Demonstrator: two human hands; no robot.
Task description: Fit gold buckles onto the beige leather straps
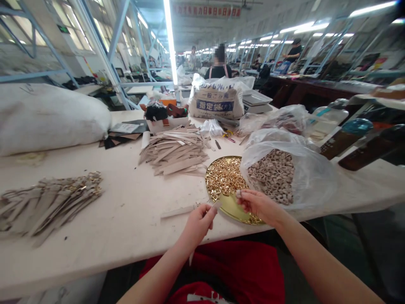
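My left hand [201,217] is closed on a beige strap [217,204]; one end pokes out past the fingertips and the other hangs below the hand. Close by on the right, my right hand [257,205] pinches a small beige loop [238,193], partly covered by the fingers. Beneath that hand is a round golden tray [229,202] with many small gold buckles [223,175]. An open plastic bag [311,177] beside it holds many small beige loops [274,173]. A single strap [177,212] with metal at one end lies left of my left hand.
Loose beige strips [177,150] are heaped behind the tray. Straps with buckles [53,200] lie in a pile at the left. A big white sack [50,120], a printed bag [217,99] and a box of dark pieces [166,122] stand farther back. People sit and stand beyond.
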